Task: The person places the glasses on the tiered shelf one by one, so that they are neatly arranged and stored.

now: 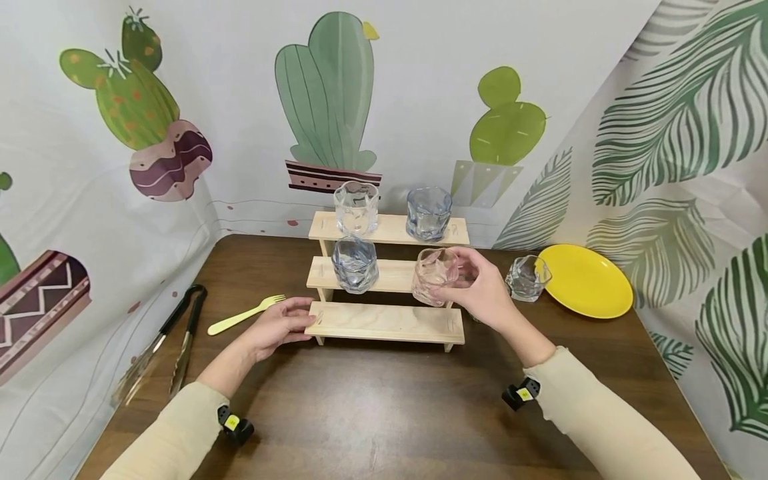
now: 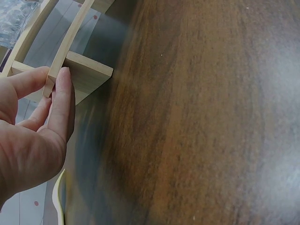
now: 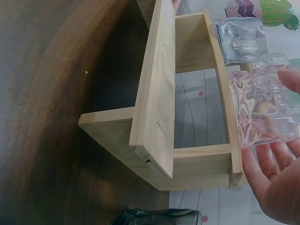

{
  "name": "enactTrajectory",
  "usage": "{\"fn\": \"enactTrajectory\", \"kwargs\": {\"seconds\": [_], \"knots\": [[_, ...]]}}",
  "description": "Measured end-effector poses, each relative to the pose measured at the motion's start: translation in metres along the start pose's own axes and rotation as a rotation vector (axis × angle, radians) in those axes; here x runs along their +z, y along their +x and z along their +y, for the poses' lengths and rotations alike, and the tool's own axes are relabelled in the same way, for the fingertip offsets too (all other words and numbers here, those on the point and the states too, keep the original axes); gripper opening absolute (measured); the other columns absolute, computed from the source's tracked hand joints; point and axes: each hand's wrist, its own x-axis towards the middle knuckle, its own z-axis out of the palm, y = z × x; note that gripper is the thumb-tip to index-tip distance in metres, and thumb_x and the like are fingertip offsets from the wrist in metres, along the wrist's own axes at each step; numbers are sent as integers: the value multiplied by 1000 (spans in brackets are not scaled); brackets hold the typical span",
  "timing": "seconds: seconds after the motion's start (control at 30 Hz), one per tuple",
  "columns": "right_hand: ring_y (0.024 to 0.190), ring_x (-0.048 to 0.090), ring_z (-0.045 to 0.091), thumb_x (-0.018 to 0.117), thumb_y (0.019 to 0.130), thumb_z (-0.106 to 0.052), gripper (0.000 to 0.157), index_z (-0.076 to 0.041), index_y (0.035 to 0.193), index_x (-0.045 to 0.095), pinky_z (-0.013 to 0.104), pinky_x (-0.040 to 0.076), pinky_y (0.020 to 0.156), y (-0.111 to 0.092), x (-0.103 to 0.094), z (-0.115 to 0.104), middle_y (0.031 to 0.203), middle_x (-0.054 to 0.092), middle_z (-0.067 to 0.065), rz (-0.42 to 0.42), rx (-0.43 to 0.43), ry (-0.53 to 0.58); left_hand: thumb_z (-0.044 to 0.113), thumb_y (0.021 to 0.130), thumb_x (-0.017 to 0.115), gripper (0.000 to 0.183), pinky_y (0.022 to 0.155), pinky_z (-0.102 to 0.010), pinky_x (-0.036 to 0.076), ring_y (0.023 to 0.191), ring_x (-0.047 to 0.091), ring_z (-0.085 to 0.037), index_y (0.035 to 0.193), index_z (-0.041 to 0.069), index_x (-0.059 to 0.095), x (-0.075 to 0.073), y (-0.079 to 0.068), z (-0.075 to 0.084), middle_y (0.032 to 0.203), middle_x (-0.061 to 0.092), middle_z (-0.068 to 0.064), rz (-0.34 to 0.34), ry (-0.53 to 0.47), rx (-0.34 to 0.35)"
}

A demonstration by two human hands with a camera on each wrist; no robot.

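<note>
A wooden three-tier stand (image 1: 384, 321) stands on the table. My left hand (image 1: 279, 328) pinches the left end of its lowest shelf; in the left wrist view the thumb and fingers (image 2: 61, 105) lie on either side of the board. My right hand (image 1: 480, 287) grips a pinkish clear glass (image 1: 433, 275) at the right of the middle shelf. The right wrist view has this pink glass (image 3: 262, 108) at the shelf, thumb and fingers around it. A bluish glass (image 1: 355, 265) stands left on the middle shelf. On the top shelf are a clear glass (image 1: 357, 210) and a blue one (image 1: 429, 213).
Right of the stand, a clear glass (image 1: 527, 279) stands by a yellow plate (image 1: 591, 283) leaning near the wall. A dark glass (image 3: 157, 216) shows low in the right wrist view. To the left lie a yellow fork (image 1: 240, 319) and black-handled tongs (image 1: 180, 327).
</note>
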Motion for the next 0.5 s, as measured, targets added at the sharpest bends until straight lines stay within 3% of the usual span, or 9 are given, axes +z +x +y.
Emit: {"fn": "enactTrajectory", "kwargs": {"seconds": [0.3,0.5], "knots": [[100,64,27,97,72,-13,78,-5,140,59,35,61,87,9,9,-4,115,64,16,1,25,-5,5,99,67,62,85,-36,61,95,70,-20,151,-10,36,0,0,-1,117,65,-16,6,-3,0],[97,63,26,97,72,-14,77,-7,140,59,29,60,83,12,11,-5,112,65,14,17,26,-11,6,99,68,62,86,-37,61,95,69,-20,152,-9,37,0,0,1,116,65,-15,3,-1,-6]]}}
